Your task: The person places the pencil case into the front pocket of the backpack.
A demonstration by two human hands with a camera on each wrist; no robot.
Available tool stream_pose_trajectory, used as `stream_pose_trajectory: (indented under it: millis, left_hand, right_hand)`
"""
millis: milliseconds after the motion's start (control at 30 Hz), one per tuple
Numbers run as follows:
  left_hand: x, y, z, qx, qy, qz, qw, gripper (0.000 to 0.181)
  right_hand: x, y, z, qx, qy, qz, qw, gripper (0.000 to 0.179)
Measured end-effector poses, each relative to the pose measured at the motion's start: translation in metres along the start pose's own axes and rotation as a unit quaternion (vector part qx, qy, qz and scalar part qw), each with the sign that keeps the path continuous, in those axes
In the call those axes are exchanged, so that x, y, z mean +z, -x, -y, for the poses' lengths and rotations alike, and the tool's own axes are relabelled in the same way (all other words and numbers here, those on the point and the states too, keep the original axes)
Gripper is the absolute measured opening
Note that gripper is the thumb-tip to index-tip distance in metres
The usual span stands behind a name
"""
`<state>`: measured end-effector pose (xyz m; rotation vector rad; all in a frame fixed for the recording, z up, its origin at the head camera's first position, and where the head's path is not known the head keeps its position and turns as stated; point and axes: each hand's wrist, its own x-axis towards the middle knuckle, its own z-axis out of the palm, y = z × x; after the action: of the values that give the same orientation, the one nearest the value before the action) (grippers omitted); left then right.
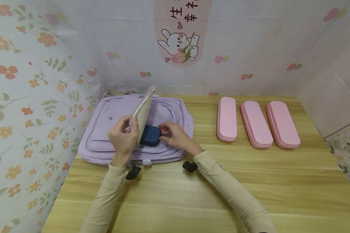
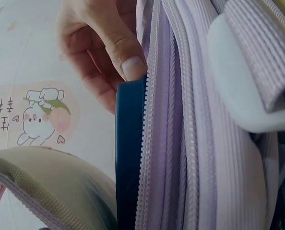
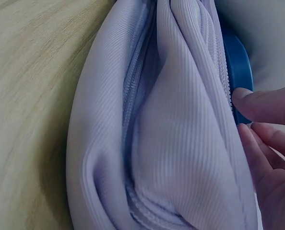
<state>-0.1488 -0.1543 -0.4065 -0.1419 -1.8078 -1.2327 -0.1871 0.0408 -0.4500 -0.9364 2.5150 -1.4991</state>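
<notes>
A lilac backpack [image 1: 102, 121] lies flat on the table with its front pocket unzipped. My left hand [image 1: 124, 132] grips the pocket's raised flap [image 1: 144, 110], its cream lining facing right. In the pocket opening sits a dark blue case [image 1: 151, 135] with rounded corners, partly hidden by the flap. My right hand [image 1: 175, 136] pinches the case's right end between thumb and fingers. In the left wrist view the blue case [image 2: 129, 153] lies against the zipper teeth, with the right thumb at its end. The right wrist view shows the thumb on the edge of the case [image 3: 241, 72].
Three pink cases stand in a row at the right: the left one [image 1: 227, 119], the middle one [image 1: 256, 124] and the right one [image 1: 283, 124]. Bare wooden tabletop [image 1: 169, 200] stretches in front of the backpack. Printed curtains [image 1: 122, 38] hang behind and at the left.
</notes>
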Motion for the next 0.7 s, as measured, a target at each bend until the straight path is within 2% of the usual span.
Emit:
stream_pose_trajectory:
  millis: [167, 400, 500, 700]
  left_hand:
    - [0.001, 0.0, 0.0, 0.002, -0.003, 0.001, 1.0, 0.01]
    - [0.0, 0.0, 0.001, -0.005, -0.003, 0.007, 1.0, 0.012]
    - [-0.002, 0.001, 0.002, -0.008, -0.004, 0.009, 0.9999, 0.012]
    - [-0.003, 0.002, 0.004, -0.01, -0.004, 0.011, 0.9999, 0.012]
  right_hand:
    - [-0.004, 0.002, 0.001, -0.007, 0.012, 0.0, 0.9999, 0.039]
    - [-0.026, 0.014, -0.004, -0.019, 0.116, -0.056, 0.9914, 0.043]
    - [-0.038, 0.021, -0.008, -0.012, 0.142, -0.081, 0.9865, 0.047]
    - [-0.064, 0.038, -0.017, 0.031, 0.167, -0.112, 0.9791, 0.057]
